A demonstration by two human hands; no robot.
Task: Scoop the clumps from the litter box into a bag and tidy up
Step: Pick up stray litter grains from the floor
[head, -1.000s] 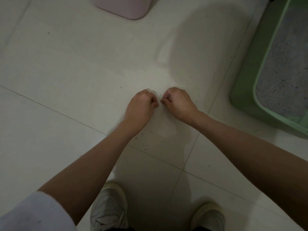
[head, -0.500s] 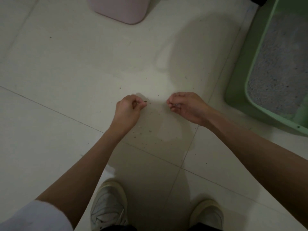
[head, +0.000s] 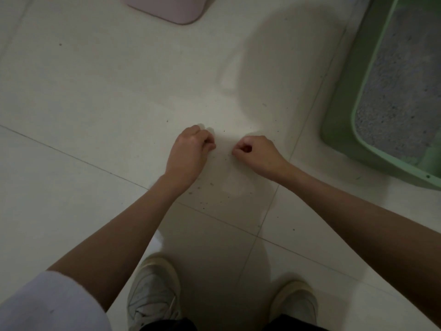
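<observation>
My left hand [head: 191,151] and my right hand [head: 257,154] hover side by side low over the tiled floor, a small gap between them. On each hand the fingers are curled, thumb against forefinger. They seem to pinch a thin, see-through bag film [head: 207,130], which shows only as faint pale edges by the left fingertips. The green litter box [head: 341,130] stands on the floor to the right of my right hand, holding grey litter [head: 401,91]. No scoop is in view.
Dark litter grains [head: 210,185] are scattered over the white tiles under and around my hands. A pink bin [head: 171,10] stands at the top edge. My two shoes [head: 152,295] are at the bottom.
The hands, nearly touching a second ago, pulled apart and have now drawn partway back together. The view has shifted slightly.
</observation>
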